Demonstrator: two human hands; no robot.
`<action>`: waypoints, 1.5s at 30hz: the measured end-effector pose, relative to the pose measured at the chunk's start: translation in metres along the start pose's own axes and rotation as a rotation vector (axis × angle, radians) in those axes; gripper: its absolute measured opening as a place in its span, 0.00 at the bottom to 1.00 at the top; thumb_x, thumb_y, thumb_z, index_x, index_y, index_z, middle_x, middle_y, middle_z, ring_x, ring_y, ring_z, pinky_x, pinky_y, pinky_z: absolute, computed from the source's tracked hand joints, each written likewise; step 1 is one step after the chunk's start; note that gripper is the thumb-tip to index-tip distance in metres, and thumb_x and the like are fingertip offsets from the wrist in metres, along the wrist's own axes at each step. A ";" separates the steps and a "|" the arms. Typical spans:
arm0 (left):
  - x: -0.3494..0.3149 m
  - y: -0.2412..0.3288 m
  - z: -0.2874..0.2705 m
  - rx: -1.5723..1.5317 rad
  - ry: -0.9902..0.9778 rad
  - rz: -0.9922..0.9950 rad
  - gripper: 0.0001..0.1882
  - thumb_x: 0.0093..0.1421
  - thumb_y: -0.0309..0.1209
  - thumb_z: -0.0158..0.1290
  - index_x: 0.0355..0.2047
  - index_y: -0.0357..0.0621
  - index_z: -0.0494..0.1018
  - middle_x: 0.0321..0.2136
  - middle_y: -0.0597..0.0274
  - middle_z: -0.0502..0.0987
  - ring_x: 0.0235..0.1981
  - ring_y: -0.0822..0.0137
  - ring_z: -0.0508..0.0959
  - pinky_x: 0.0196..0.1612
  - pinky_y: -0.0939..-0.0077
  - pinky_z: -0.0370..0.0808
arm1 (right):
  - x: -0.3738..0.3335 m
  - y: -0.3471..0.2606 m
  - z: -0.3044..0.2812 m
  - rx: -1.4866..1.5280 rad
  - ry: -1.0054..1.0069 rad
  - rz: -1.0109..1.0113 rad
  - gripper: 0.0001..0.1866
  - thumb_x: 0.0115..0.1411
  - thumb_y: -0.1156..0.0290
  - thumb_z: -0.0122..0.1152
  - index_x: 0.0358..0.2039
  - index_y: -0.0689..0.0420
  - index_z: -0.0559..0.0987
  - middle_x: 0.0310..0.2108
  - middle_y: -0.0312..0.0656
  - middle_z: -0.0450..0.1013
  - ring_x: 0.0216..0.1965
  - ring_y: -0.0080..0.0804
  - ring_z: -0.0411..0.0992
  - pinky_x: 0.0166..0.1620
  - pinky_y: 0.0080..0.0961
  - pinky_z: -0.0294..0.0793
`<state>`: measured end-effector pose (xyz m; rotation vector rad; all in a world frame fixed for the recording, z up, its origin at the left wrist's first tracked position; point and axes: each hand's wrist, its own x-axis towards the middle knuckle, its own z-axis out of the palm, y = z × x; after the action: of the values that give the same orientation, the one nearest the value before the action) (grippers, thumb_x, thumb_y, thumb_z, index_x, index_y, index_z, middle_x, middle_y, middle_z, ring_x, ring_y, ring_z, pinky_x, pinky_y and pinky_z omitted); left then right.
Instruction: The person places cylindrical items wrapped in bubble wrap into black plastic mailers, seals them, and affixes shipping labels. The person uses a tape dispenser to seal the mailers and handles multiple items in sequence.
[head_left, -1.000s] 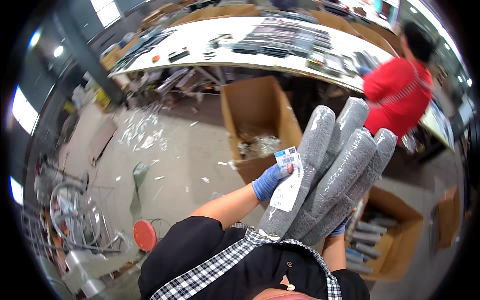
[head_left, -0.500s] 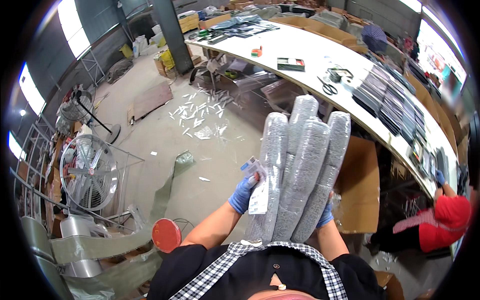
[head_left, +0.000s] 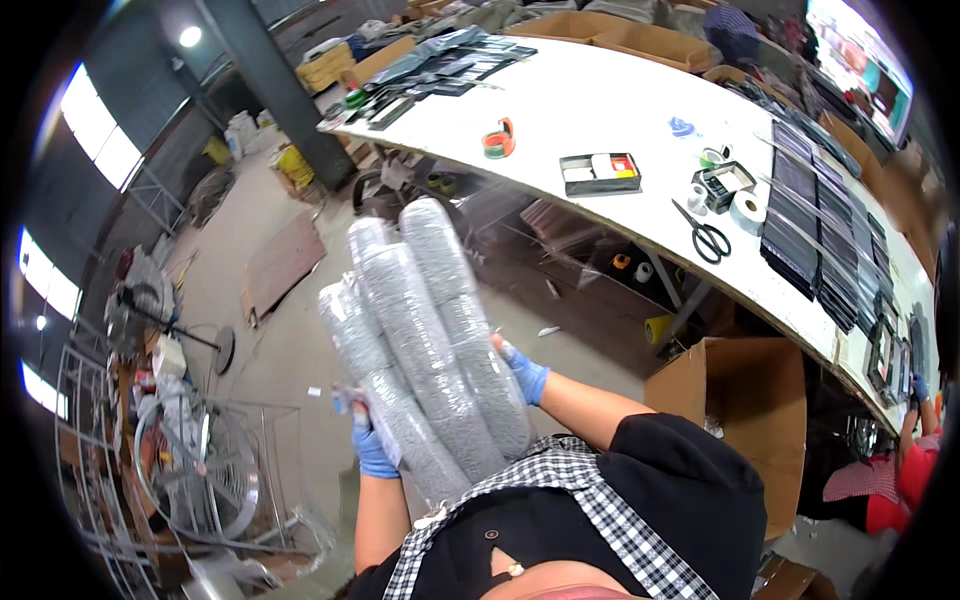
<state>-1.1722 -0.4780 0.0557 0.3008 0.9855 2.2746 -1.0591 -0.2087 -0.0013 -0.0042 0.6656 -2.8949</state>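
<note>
In the head view, the blue-gloved left hand (head_left: 374, 447) is curled around the left side of the grey wrapped rolls (head_left: 420, 340), gripping them with a paper label (head_left: 347, 397); the right hand (head_left: 525, 374) clasps their right side, holding them before the checked apron (head_left: 560, 470).

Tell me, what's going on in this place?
A person is holding a bundle of gray rolls wrapped in clear film in front of their chest, the left hand on one side and the right hand on the other, both gloved. Ahead is a long white table with black scissors on it. A cardboard box stands open near its edge. At far right, a co-worker in red has a gloved hand at the table.
</note>
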 end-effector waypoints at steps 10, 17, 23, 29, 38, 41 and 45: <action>0.312 0.016 0.032 0.043 -0.204 0.000 0.41 0.58 0.58 0.53 0.62 0.46 0.56 0.56 0.52 0.66 0.53 0.54 0.70 0.56 0.56 0.70 | 0.208 -0.194 -0.060 0.048 -0.077 -0.082 0.50 0.47 0.34 0.64 0.63 0.52 0.65 0.62 0.46 0.64 0.59 0.41 0.65 0.61 0.39 0.65; 0.526 0.030 0.056 0.060 -0.417 -0.159 0.43 0.59 0.60 0.50 0.63 0.43 0.55 0.59 0.52 0.63 0.57 0.52 0.67 0.59 0.55 0.67 | 0.302 -0.326 -0.082 0.040 -0.032 -0.312 0.50 0.47 0.34 0.64 0.63 0.53 0.65 0.61 0.48 0.65 0.58 0.40 0.67 0.61 0.39 0.66; 0.673 0.022 0.121 0.067 -0.442 -0.324 0.46 0.57 0.61 0.51 0.66 0.45 0.51 0.63 0.51 0.58 0.60 0.50 0.63 0.61 0.54 0.65 | 0.328 -0.455 -0.102 -0.065 0.175 -0.355 0.52 0.46 0.29 0.60 0.64 0.52 0.65 0.61 0.46 0.64 0.59 0.39 0.66 0.60 0.39 0.66; 0.817 -0.043 0.190 0.020 -0.574 -0.424 0.44 0.60 0.60 0.47 0.67 0.46 0.51 0.63 0.50 0.58 0.62 0.49 0.61 0.64 0.53 0.61 | 0.318 -0.586 -0.140 -0.121 0.198 -0.525 0.50 0.48 0.28 0.57 0.62 0.52 0.67 0.59 0.44 0.67 0.56 0.38 0.68 0.60 0.35 0.67; 0.908 -0.231 0.371 -0.048 -0.779 -0.717 0.35 0.63 0.52 0.47 0.62 0.42 0.59 0.58 0.52 0.66 0.58 0.55 0.67 0.61 0.60 0.64 | 0.163 -0.724 -0.225 -0.124 0.613 -0.823 0.45 0.56 0.33 0.53 0.60 0.59 0.68 0.54 0.50 0.70 0.52 0.38 0.72 0.55 0.32 0.73; 0.927 -0.314 0.391 -0.092 -0.665 -0.954 0.28 0.61 0.45 0.53 0.57 0.45 0.65 0.51 0.58 0.72 0.51 0.59 0.73 0.55 0.61 0.71 | 0.104 -0.746 -0.225 -0.124 0.853 -0.795 0.43 0.57 0.34 0.54 0.59 0.59 0.69 0.54 0.50 0.71 0.52 0.40 0.72 0.54 0.32 0.73; 0.953 -0.423 0.387 0.117 -0.610 -1.175 0.18 0.61 0.35 0.57 0.51 0.49 0.70 0.41 0.63 0.78 0.42 0.61 0.78 0.47 0.62 0.78 | 0.073 -0.765 -0.246 -0.393 1.448 -0.489 0.42 0.56 0.37 0.57 0.57 0.61 0.71 0.53 0.52 0.71 0.53 0.40 0.71 0.55 0.33 0.71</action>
<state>-1.5456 0.5668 -0.0181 0.3139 0.6694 0.9685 -1.2676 0.5637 0.1062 2.2279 1.5095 -2.6101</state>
